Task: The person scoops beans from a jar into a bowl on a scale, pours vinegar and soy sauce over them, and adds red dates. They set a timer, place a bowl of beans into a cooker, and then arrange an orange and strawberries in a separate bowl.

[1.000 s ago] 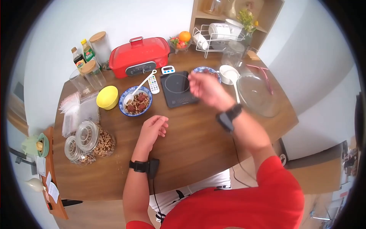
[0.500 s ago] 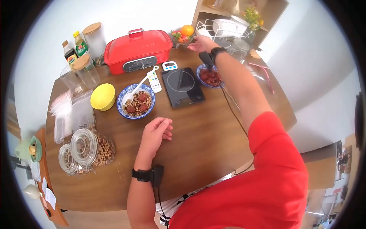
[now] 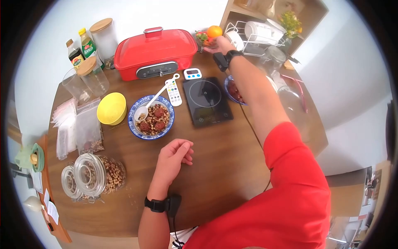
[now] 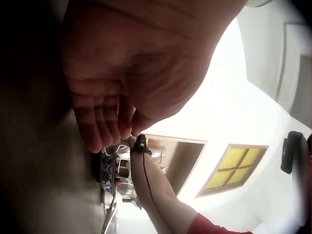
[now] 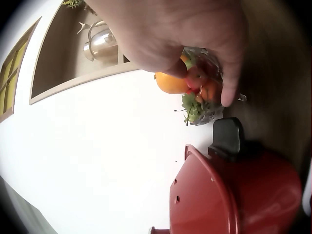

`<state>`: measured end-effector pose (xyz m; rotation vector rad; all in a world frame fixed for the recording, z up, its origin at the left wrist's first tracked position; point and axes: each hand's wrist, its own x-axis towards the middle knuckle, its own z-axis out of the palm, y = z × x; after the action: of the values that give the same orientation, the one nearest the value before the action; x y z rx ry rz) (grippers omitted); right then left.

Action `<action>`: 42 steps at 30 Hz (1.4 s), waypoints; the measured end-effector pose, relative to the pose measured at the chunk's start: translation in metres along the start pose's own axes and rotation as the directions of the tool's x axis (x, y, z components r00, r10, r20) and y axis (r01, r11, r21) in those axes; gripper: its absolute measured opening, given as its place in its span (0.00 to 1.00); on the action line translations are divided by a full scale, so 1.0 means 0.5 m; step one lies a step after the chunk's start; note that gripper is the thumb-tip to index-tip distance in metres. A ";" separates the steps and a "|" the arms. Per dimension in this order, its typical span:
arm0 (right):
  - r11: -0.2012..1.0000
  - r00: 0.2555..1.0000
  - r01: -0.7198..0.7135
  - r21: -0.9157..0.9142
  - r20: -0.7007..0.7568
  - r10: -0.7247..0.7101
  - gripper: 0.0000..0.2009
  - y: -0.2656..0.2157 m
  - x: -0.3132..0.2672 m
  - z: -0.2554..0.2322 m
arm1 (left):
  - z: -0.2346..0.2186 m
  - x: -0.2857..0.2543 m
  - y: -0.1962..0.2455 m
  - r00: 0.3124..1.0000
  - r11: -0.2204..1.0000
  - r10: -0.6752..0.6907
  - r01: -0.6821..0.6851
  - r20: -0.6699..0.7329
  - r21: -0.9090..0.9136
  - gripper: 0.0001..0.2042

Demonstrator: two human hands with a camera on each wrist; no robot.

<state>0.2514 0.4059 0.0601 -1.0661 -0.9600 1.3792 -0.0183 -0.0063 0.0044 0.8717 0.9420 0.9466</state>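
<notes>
At the back of the table, my right hand point(image 3: 222, 45) is at the glass fruit bowl point(image 3: 202, 41), beside the orange point(image 3: 214, 31). The right wrist view has this hand point(image 5: 195, 34) over the bowl's near side, with fingers spread around the fruit point(image 5: 197, 78) and the orange point(image 5: 170, 83); whether it bears on the glass cannot be told. My left hand point(image 3: 173, 159) rests at the table's front, loosely curled and holding nothing. It appears palm side on in the left wrist view point(image 4: 136, 63). Ahead of it stands a blue-and-white bowl point(image 3: 133, 124) of nuts and dates with a white spoon point(image 3: 155, 97).
A red cooker point(image 3: 153, 52) stands left of the fruit bowl, with a dish rack point(image 3: 253, 47) to its right. An induction plate point(image 3: 207, 101), timer point(image 3: 192, 74), remote point(image 3: 174, 94), yellow bowl point(image 3: 112, 108), jars point(image 3: 89, 174) and bags point(image 3: 88, 124) also occupy the table. My right forearm partly covers another bowl point(image 3: 229, 87).
My right hand has moved from above the far bowl, back and across to the fruit bowl. The left hand stays resting on the table. The head view has shifted slightly.
</notes>
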 end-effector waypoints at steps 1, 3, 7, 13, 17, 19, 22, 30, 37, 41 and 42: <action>0.998 0.997 -0.031 0.057 -0.073 0.035 0.21 0.002 0.006 0.001 | -0.002 0.000 0.001 1.000 1.000 0.001 -0.001 -0.006 -0.002 0.10; 0.996 0.997 -0.043 0.079 -0.061 0.048 0.21 0.008 0.006 -0.006 | 0.000 0.001 0.001 1.000 1.000 -0.011 0.011 -0.003 -0.017 0.10; 0.982 0.999 -0.030 0.185 -0.005 0.032 0.21 0.030 0.029 -0.022 | -0.002 0.003 -0.001 1.000 1.000 0.003 -0.003 0.000 -0.028 0.11; 0.966 0.998 -0.043 0.255 -0.030 0.052 0.21 0.034 0.033 -0.017 | -0.003 0.004 -0.007 1.000 0.999 0.008 -0.008 0.004 -0.033 0.11; 0.942 0.992 -0.098 0.321 -0.045 0.118 0.18 0.040 0.042 -0.011 | -0.002 0.003 -0.006 1.000 1.000 0.006 -0.006 0.005 -0.002 0.11; 0.946 0.993 -0.096 0.311 -0.042 0.114 0.18 0.042 0.043 -0.013 | -0.003 0.003 -0.007 1.000 1.000 0.007 -0.007 0.008 -0.002 0.11; 0.958 0.991 -0.060 0.281 -0.096 0.090 0.18 0.038 0.042 -0.008 | -0.005 0.004 -0.008 1.000 1.000 0.005 -0.005 0.007 -0.004 0.11; 0.971 0.996 -0.070 0.229 -0.037 0.080 0.22 0.064 0.076 -0.020 | -0.001 0.003 -0.005 1.000 1.000 -0.005 0.005 0.000 0.002 0.11; 0.970 0.978 0.014 0.244 -0.203 0.037 0.25 0.036 0.018 0.030 | 0.001 0.003 -0.004 1.000 1.000 -0.008 0.009 -0.003 0.028 0.10; 0.972 0.975 0.042 0.232 -0.221 0.010 0.26 0.029 -0.003 0.043 | 0.004 0.001 -0.004 1.000 0.999 -0.004 0.005 -0.016 0.042 0.10; 0.968 0.977 0.055 0.244 -0.212 -0.002 0.26 0.029 -0.003 0.043 | 0.005 0.000 -0.004 1.000 0.999 0.002 -0.001 -0.025 0.040 0.10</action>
<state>0.2268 0.4038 0.0522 -0.9804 -0.6263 1.2951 -0.0153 -0.0073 0.0036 0.8960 0.9844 0.9445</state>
